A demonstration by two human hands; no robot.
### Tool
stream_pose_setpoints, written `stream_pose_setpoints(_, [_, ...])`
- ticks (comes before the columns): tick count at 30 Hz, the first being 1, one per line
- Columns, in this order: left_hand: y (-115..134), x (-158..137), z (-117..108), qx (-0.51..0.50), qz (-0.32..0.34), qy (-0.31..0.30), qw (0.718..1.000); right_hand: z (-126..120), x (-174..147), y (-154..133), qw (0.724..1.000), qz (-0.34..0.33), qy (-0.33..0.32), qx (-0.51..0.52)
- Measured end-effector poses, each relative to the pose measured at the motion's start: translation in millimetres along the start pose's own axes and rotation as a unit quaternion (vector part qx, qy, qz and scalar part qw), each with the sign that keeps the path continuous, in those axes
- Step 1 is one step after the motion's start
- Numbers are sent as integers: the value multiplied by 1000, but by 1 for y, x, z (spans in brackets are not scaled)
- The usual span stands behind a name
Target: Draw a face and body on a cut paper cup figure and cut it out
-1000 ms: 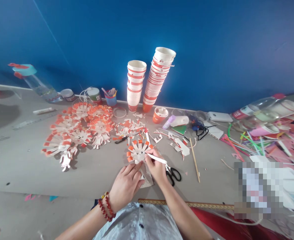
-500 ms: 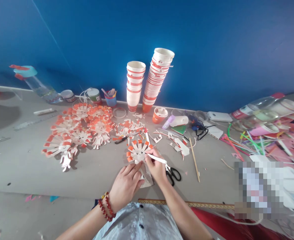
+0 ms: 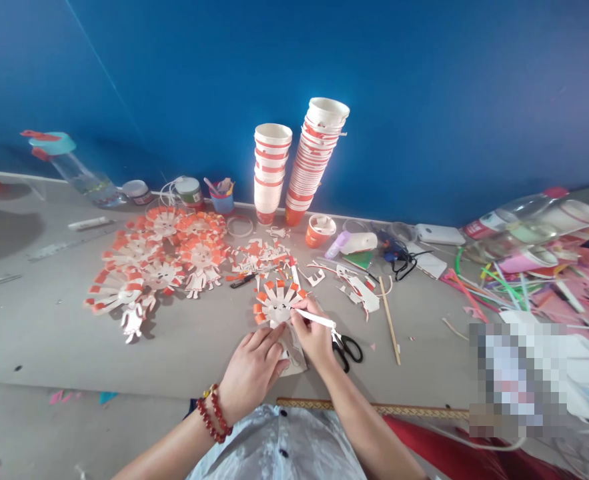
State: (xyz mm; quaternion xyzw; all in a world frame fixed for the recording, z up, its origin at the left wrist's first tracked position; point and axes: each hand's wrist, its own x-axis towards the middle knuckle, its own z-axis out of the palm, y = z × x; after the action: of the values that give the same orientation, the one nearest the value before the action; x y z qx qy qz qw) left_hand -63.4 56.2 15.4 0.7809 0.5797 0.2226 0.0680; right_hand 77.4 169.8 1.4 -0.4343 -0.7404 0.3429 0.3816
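Observation:
In front of me lies a cut paper cup (image 3: 276,308), its wall slit into strips with curled red ends and small dark eyes drawn on its flat base. My right hand (image 3: 315,337) pinches a white pen (image 3: 317,319), its tip at the drawn face. Flat beside it, my left hand (image 3: 257,360) rests its outstretched fingers on the cup's lower edge and on a sheet of paper (image 3: 294,357). Black-handled scissors (image 3: 349,349) lie just right of my right hand, their blades partly hidden.
Finished paper-cup figures (image 3: 159,257) pile up on the left. Two tall cup stacks (image 3: 273,173) stand against the blue wall. White offcuts (image 3: 364,290) and a wooden stick (image 3: 390,320) lie right of centre. Bottles (image 3: 519,213) and coloured craft scraps crowd the right side.
The pen in my right hand has shifted very slightly at the face. My left hand and the cup stay where they were.

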Motion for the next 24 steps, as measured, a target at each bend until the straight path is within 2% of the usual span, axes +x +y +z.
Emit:
stream_pose_setpoints(10, [-1,0,0,8,2,-4,1000,0,0,0,1000,3,-9,2])
stream_pose_setpoints(18, [-1,-1,2,5,3,3,1000,-2,-6,-3,987,31,11,157])
stream_pose_setpoints(24, [-1,-1,1,5,3,22,1000,-13,-13,-15,974,57,2,217])
